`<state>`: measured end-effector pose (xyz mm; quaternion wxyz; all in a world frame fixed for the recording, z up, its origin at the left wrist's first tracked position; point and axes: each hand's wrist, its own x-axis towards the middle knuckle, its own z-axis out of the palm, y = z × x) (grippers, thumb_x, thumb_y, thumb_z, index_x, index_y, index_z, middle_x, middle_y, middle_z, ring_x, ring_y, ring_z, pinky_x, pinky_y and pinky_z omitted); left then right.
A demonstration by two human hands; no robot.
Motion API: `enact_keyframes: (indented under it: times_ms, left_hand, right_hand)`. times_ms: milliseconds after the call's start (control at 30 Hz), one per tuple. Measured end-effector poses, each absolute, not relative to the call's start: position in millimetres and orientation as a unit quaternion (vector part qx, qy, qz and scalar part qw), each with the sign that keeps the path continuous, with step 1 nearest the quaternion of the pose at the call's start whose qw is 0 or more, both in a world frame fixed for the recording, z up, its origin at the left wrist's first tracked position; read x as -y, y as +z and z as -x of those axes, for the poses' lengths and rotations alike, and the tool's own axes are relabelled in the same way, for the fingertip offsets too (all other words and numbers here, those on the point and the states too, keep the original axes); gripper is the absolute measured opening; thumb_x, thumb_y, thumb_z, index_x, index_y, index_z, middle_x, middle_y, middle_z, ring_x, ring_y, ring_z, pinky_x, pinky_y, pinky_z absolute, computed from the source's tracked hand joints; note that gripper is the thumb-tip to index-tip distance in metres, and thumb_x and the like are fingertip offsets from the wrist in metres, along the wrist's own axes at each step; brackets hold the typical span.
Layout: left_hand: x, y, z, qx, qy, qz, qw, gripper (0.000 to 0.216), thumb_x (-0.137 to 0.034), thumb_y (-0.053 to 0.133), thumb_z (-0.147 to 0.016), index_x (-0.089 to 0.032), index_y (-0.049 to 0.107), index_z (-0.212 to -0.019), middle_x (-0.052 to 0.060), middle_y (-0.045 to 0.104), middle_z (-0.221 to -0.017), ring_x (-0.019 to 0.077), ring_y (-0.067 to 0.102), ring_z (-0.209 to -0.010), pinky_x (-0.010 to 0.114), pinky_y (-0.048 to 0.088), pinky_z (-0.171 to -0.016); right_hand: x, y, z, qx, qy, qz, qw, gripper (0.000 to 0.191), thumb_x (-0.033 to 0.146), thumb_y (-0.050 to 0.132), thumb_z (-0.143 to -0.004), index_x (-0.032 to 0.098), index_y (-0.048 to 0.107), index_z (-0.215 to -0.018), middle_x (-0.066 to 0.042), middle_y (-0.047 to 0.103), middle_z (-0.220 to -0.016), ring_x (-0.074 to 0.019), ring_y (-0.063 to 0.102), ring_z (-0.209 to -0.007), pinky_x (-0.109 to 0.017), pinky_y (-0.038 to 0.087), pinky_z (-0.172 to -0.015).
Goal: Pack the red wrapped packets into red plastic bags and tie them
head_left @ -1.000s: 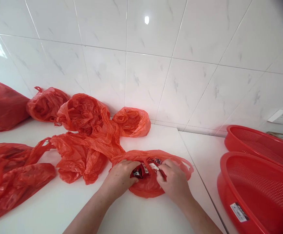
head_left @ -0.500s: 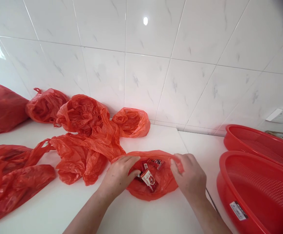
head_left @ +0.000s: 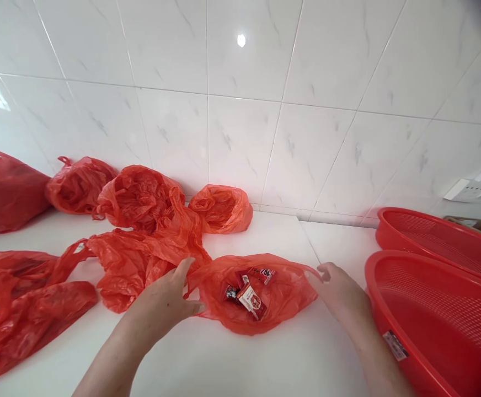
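A thin red plastic bag (head_left: 294,286) lies on the white counter with its mouth spread upward. Inside it are several small packets, among them a red and white packet (head_left: 252,302) and a darker one (head_left: 231,291). My left hand (head_left: 164,303) is beside the bag's left edge, thumb and fingers spread apart. At the opposite side, my right hand (head_left: 342,292) has its thumb and curled fingers closed on the bag's right rim. Directly left of this bag, a crumpled red bag (head_left: 116,264) lies partly behind my left hand.
More red plastic bags line the wall, including a rolled-open bag (head_left: 224,209) and a full one (head_left: 9,193) at far left. Another bag (head_left: 29,309) lies front left. Two red plastic baskets (head_left: 389,309) stand on the right, close to my right forearm. A socket (head_left: 468,190) is on the tiled wall.
My left hand has moved left, out of the bag's mouth, and its fingers have spread. My right hand has shifted slightly right, and the bag's mouth is stretched wider.
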<state>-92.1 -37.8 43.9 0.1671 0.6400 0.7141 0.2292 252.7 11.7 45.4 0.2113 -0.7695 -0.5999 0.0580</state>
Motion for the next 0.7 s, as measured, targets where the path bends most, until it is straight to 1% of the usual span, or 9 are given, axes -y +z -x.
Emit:
enact_keyframes:
  times_ms: [67, 133, 233, 267, 333, 400, 500, 600, 700]
  left_hand:
    - [36, 38, 97, -0.704, 0.267, -0.629, 0.195, 0.065, -0.02, 0.063, -0.059, -0.025, 0.054, -0.123, -0.001, 0.06, -0.06, 0.0202, 0.055, -0.051, 0.026, 0.031, -0.047]
    - [33, 39, 98, -0.688, 0.303, -0.625, 0.21, 0.057, -0.017, 0.058, -0.062, -0.026, 0.058, -0.118, -0.002, 0.06, -0.058, 0.0188, 0.055, -0.05, 0.026, 0.033, -0.049]
    - [29, 57, 95, -0.664, 0.375, -0.614, 0.205, 0.046, -0.022, 0.054, -0.071, -0.027, 0.055, -0.118, -0.003, 0.061, -0.065, 0.0175, 0.057, -0.057, 0.026, 0.04, -0.055]
    - [28, 66, 93, -0.653, 0.41, -0.602, 0.206, 0.045, -0.025, 0.055, -0.073, -0.027, 0.053, -0.118, -0.003, 0.061, -0.067, 0.0174, 0.058, -0.06, 0.027, 0.043, -0.056]
    - [26, 87, 89, -0.618, 0.489, -0.574, 0.224, 0.046, -0.031, 0.06, -0.074, -0.025, 0.05, -0.119, -0.002, 0.061, -0.072, 0.0174, 0.06, -0.065, 0.027, 0.047, -0.058]
    - [24, 106, 85, -0.571, 0.549, -0.551, 0.263, 0.046, -0.033, 0.064, -0.072, -0.023, 0.051, -0.116, -0.002, 0.059, -0.072, 0.0177, 0.062, -0.068, 0.029, 0.051, -0.061]
    - [23, 126, 77, -0.526, 0.586, -0.534, 0.307, 0.046, -0.03, 0.067, -0.071, -0.022, 0.052, -0.114, -0.003, 0.058, -0.072, 0.0158, 0.062, -0.065, 0.03, 0.054, -0.061]
    - [21, 138, 70, -0.495, 0.598, -0.533, 0.337, 0.046, -0.025, 0.069, -0.07, -0.023, 0.053, -0.114, -0.002, 0.06, -0.077, 0.0118, 0.06, -0.063, 0.025, 0.052, -0.059]
    - [13, 149, 64, -0.452, 0.617, -0.513, 0.389, 0.045, -0.019, 0.07, -0.069, -0.022, 0.054, -0.11, 0.0, 0.063, -0.084, 0.01, 0.06, -0.069, 0.02, 0.05, -0.06]
  right_hand:
    - [-11, 46, -254, 0.594, 0.086, 0.768, 0.221, 0.037, 0.058, 0.045, -0.079, 0.023, 0.054, -0.071, 0.0, 0.062, -0.066, -0.0173, 0.054, -0.054, -0.028, 0.034, -0.047]
    - [-9, 47, -252, 0.581, 0.083, 0.755, 0.294, 0.04, 0.058, 0.044, -0.081, 0.023, 0.048, -0.063, 0.002, 0.054, -0.054, -0.0153, 0.048, -0.048, -0.027, 0.032, -0.046]
    - [-2, 48, -244, 0.543, 0.059, 0.695, 0.467, 0.037, 0.055, 0.046, -0.084, 0.022, 0.048, -0.068, 0.002, 0.055, -0.058, -0.0144, 0.049, -0.054, -0.026, 0.037, -0.051]
    - [0, 48, -241, 0.53, 0.054, 0.673, 0.513, 0.035, 0.054, 0.046, -0.084, 0.022, 0.049, -0.071, 0.001, 0.057, -0.062, -0.0144, 0.051, -0.057, -0.025, 0.039, -0.053]
    - [3, 47, -236, 0.508, 0.045, 0.639, 0.577, 0.032, 0.051, 0.047, -0.086, 0.021, 0.049, -0.074, 0.0, 0.058, -0.067, -0.0146, 0.053, -0.061, -0.025, 0.041, -0.057]
    - [5, 46, -232, 0.496, 0.035, 0.613, 0.614, 0.029, 0.048, 0.047, -0.087, 0.02, 0.05, -0.078, -0.001, 0.059, -0.07, -0.0147, 0.054, -0.064, -0.025, 0.042, -0.059]
    - [8, 49, -231, 0.484, 0.031, 0.59, 0.646, 0.025, 0.045, 0.047, -0.087, 0.02, 0.051, -0.082, -0.001, 0.058, -0.072, -0.0145, 0.054, -0.065, -0.026, 0.042, -0.06]
    - [9, 55, -232, 0.467, 0.043, 0.581, 0.665, 0.022, 0.041, 0.048, -0.087, 0.02, 0.051, -0.082, 0.0, 0.057, -0.07, -0.0137, 0.053, -0.064, -0.026, 0.041, -0.059]
    - [9, 59, -235, 0.449, 0.087, 0.575, 0.678, 0.021, 0.04, 0.05, -0.086, 0.02, 0.052, -0.083, 0.001, 0.057, -0.068, -0.0124, 0.052, -0.06, -0.025, 0.04, -0.057]
